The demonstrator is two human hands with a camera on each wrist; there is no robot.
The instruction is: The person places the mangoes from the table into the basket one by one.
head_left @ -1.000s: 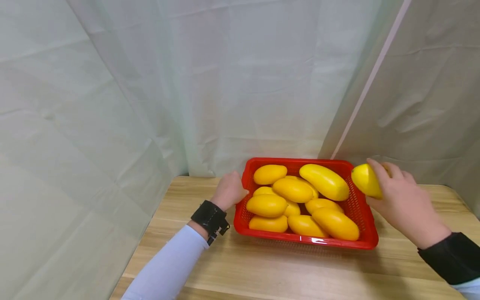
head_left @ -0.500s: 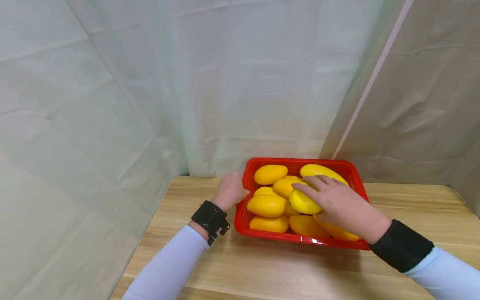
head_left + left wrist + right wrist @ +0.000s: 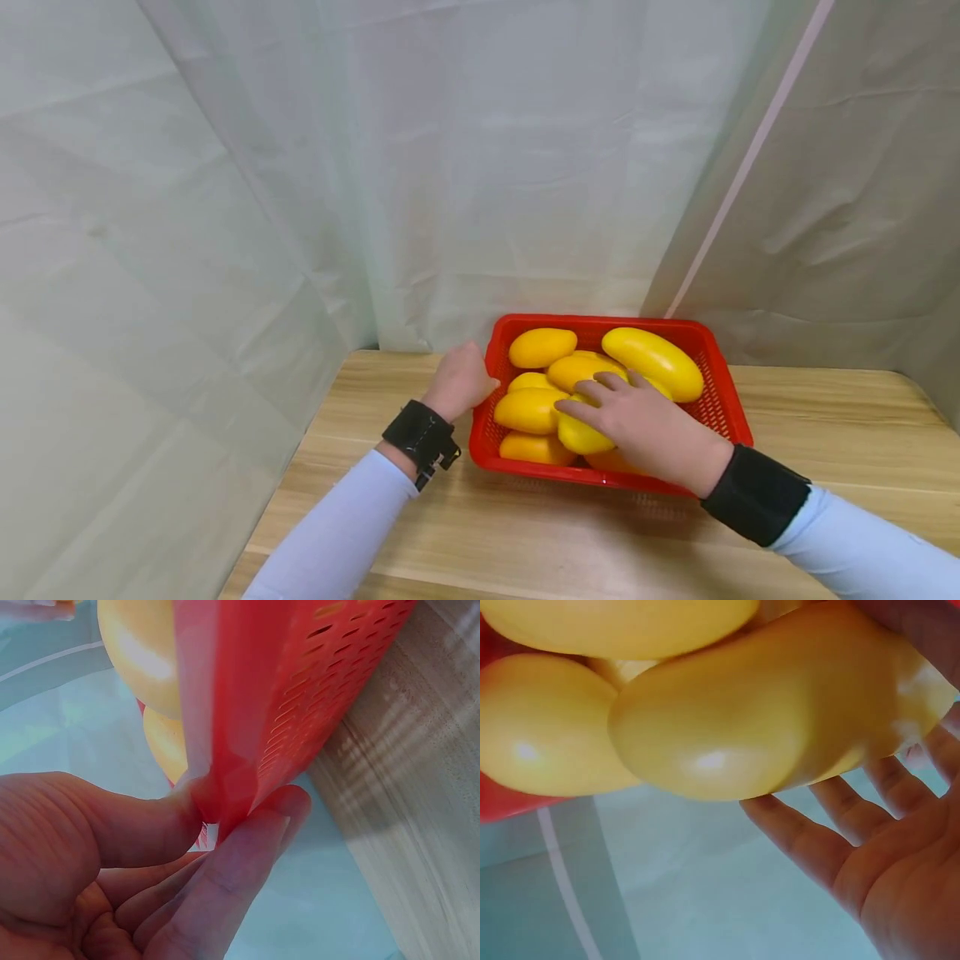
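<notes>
At the near side of the red basket (image 3: 738,408), the right hand (image 3: 645,429) lay over a yellow mango (image 3: 579,435), fingers loosely around it atop the pile. The left hand (image 3: 457,382) pinched the basket's left rim. Released carelessly, the mango might have rolled off the heaped fruit.
</notes>
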